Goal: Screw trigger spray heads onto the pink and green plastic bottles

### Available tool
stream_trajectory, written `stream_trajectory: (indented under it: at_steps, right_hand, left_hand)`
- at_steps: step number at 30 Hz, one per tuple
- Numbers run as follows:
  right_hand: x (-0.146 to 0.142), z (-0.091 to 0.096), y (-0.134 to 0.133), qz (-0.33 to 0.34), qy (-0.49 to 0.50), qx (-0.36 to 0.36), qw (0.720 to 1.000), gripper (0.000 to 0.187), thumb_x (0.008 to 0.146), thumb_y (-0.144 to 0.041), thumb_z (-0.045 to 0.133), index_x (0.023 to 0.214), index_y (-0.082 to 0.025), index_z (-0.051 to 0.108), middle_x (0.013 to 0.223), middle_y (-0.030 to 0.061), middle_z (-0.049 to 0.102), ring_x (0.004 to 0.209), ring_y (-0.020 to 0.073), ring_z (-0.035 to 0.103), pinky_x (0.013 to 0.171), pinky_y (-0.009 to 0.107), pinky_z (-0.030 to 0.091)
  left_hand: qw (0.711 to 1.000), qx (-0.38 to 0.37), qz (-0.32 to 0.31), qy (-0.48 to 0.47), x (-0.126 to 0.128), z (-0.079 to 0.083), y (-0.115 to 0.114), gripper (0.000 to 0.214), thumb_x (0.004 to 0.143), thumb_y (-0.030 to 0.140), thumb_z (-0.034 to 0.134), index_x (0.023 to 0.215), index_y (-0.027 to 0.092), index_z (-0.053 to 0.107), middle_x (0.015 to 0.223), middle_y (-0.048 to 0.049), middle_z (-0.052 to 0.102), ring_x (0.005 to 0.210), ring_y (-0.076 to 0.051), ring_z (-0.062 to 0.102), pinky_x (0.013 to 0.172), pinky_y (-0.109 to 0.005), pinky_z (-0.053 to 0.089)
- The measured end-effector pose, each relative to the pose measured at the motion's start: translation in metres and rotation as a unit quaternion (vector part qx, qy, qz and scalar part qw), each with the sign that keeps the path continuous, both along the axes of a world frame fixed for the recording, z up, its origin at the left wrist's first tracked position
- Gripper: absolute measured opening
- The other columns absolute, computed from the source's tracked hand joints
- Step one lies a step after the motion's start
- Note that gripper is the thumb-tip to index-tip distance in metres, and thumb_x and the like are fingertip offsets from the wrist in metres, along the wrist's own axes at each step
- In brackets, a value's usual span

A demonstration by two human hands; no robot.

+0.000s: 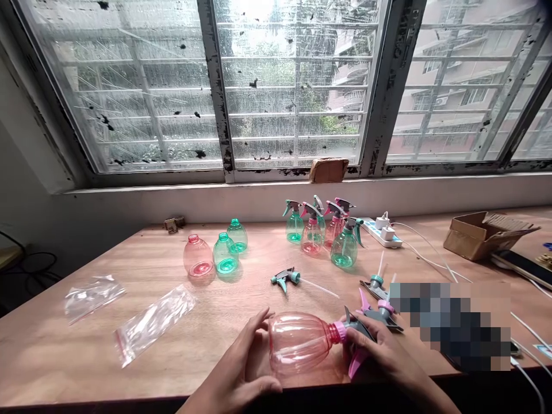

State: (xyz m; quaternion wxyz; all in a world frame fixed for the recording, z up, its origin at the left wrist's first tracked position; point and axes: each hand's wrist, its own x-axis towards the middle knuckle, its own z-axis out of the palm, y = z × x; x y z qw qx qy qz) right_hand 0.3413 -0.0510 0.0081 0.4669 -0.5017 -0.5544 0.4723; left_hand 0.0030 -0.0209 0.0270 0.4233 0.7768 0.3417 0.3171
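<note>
A pink clear spray bottle [297, 342] lies on its side near the table's front edge. My left hand [244, 359] cups its rounded base, fingers curled round it. My right hand [379, 351] grips the grey and pink trigger head [357, 336] sitting at the bottle's neck. Two loose trigger heads lie close by: a teal one [285, 279] with its dip tube and a grey-teal one [376, 283]. Another pink trigger head [382, 310] lies just behind my right hand.
Headless bottles, one pink [197, 256] and two green [225, 254], stand left of centre. Several finished spray bottles [323, 230] stand at the back. Two plastic bags [150, 322] lie left. A power strip [383, 233], cardboard box [478, 234] and blurred patch [452, 325] sit right.
</note>
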Motion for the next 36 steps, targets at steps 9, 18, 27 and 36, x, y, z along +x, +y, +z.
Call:
stream_trajectory:
  at_steps: [9,18,27,36]
  right_hand:
    - [-0.004,0.001,-0.004,0.028,0.080,-0.039,0.996,0.044,0.083,-0.061,0.075,0.103,-0.022,0.070,0.075,0.0026,0.076,0.070,0.0248,0.071,0.065,0.032,0.057]
    - [0.000,-0.013,-0.002,-0.032,0.150,-0.019,0.988,0.047,0.078,-0.055,0.083,0.105,-0.019,0.071,0.077,0.0040,0.079,0.064,0.0189,0.071,0.059,0.026,0.055]
    - [-0.007,0.004,-0.004,-0.047,0.093,-0.029,0.994,0.045,0.079,-0.062,0.079,0.092,-0.019,0.074,0.072,0.0042,0.076,0.056,0.0205,0.070,0.054,0.030,0.060]
    - [-0.007,-0.004,-0.003,-0.043,0.145,-0.045,0.988,0.045,0.078,-0.058,0.082,0.100,-0.020,0.071,0.074,0.0022,0.075,0.055,0.0194,0.071,0.052,0.029,0.059]
  left_hand:
    - [0.999,0.042,0.000,0.014,0.009,0.000,0.002,0.087,0.081,0.016,0.083,0.150,0.043,0.038,0.149,-0.0033,0.053,0.131,-0.029,0.058,0.113,-0.038,0.046]
    - [0.999,0.006,-0.001,0.051,0.024,0.012,-0.001,0.081,0.085,0.017,0.080,0.150,0.036,0.036,0.133,-0.0059,0.061,0.119,-0.028,0.063,0.110,-0.042,0.047]
    - [0.995,0.062,-0.080,0.019,0.020,0.002,0.003,0.081,0.093,0.022,0.074,0.157,0.038,0.028,0.169,-0.0090,0.017,0.158,-0.034,0.017,0.126,-0.052,0.029]
    - [0.998,0.025,-0.018,-0.059,0.021,-0.004,0.007,0.063,0.097,0.052,0.063,0.153,0.035,0.039,0.160,-0.0116,0.032,0.144,-0.037,0.040,0.115,-0.049,0.043]
